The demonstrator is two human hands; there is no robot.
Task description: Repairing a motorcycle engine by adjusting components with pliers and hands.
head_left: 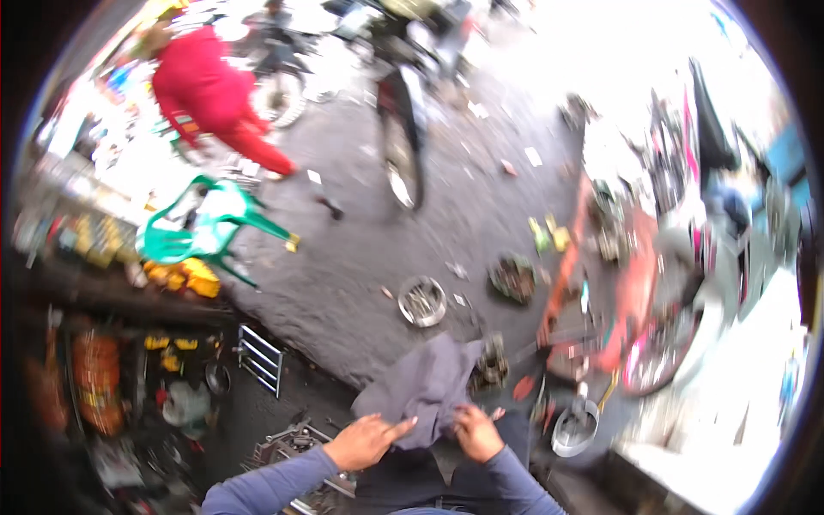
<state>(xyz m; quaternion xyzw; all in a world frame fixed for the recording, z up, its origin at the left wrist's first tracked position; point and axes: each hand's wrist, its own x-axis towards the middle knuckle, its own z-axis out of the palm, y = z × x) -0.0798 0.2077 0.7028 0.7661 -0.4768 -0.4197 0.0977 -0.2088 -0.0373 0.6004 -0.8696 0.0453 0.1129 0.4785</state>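
A dark grey cloth (421, 386) lies bunched and spread over my lap, its far end reaching out over the ground. At its near left edge is my left hand (367, 442), with the index finger stretched across the fabric and the thumb apart from it. My right hand (477, 434) has its fingers curled on the cloth's near right edge. Motion blur softens the fingertips, and folds hide part of the fabric.
Ahead stand a round metal bowl of small parts (422, 300) and a dark basin (512, 279). A green plastic chair (176, 243) is at left, near a bending person in red (202, 81). A motorcycle wheel (400, 163) stands farther off; an orange metal frame (631, 292) is at right.
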